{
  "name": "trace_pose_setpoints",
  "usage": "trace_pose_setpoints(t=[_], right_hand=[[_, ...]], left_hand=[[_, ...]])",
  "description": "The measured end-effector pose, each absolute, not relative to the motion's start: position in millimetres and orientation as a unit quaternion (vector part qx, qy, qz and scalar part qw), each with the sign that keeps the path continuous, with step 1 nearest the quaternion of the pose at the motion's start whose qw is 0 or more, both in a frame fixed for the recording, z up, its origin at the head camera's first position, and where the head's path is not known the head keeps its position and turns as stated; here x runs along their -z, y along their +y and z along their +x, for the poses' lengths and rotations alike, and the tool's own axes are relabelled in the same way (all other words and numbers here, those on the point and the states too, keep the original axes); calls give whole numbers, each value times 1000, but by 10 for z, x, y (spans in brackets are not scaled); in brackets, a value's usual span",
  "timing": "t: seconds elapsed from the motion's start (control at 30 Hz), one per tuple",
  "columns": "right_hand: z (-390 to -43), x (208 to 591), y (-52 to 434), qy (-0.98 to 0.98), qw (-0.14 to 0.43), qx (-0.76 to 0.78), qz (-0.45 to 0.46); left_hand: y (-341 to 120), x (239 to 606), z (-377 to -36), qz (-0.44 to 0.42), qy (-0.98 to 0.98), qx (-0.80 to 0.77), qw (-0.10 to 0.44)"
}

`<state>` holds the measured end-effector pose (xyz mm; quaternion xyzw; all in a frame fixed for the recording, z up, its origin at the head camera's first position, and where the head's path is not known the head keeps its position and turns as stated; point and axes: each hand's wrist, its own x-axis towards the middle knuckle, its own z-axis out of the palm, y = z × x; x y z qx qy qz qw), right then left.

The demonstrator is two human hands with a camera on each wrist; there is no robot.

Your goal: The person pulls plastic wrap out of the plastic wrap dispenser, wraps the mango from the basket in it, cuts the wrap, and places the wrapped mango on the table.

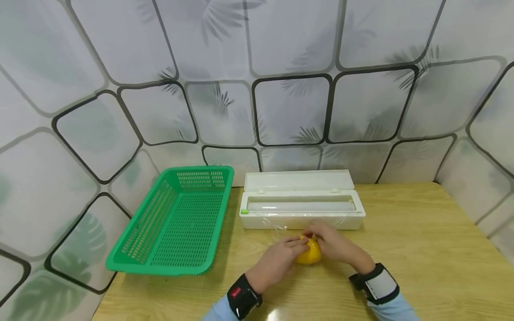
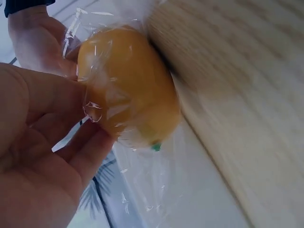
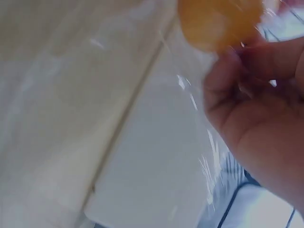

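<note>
A rounded yellow-orange fruit (image 1: 308, 255) with a small green stem nub (image 2: 156, 147) lies on the table, covered by clear plastic wrap (image 2: 124, 102). My left hand (image 1: 281, 257) holds the fruit from its left side, fingers on top of it over the film. From the other side, my right hand (image 1: 331, 243) pinches the film close against the fruit with thumb and fingers. Film stretches from the fruit back to a white wrap dispenser (image 1: 301, 222), whose lid (image 1: 299, 180) stands raised. The undersides of the fruit and some fingertips are hidden.
Left of the dispenser stands a green plastic basket (image 1: 214, 240) with slotted walls. A small green slider (image 1: 244, 211) sits at the dispenser's left end. The wooden table (image 1: 421, 249) meets a patterned wall covering (image 1: 291, 111) at the back and sides.
</note>
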<state>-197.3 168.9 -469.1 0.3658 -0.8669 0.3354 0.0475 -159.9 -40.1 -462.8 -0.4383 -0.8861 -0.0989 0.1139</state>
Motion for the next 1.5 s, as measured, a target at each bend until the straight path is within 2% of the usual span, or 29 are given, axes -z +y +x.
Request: trace_pose_setpoints(t=[0.13,0.37,0.47,0.57,0.77,1.13,1.33,1.5], right_hand=[[-1913,4605,1809,-861,-13,-333,384],[-1858,4588,1853,-870,-20,-298,393],[-1846,4591,1843,-877,-32,-292,380],[-1839,4594,1836,-882,-35,-290,370],[-1831,4594,1826,-885,-60,-314,338],[-1798,4578,1810,-881,-65,-354,307],[-1793,4604,1819,-875,-15,-337,346],[-1798,4615,1816,-874,16,-310,375]], left_hand=[[-418,4632,-1631,-444,-879,140,105],[-461,4585,-1686,-388,-871,303,5],[-484,4578,-1708,-366,-859,359,-4],[-490,4582,-1716,-360,-846,393,5],[-465,4647,-1713,-352,-848,391,62],[-431,4665,-1699,-371,-889,251,99],[-440,4668,-1696,-386,-886,226,125],[-466,4671,-1717,-400,-875,248,116]])
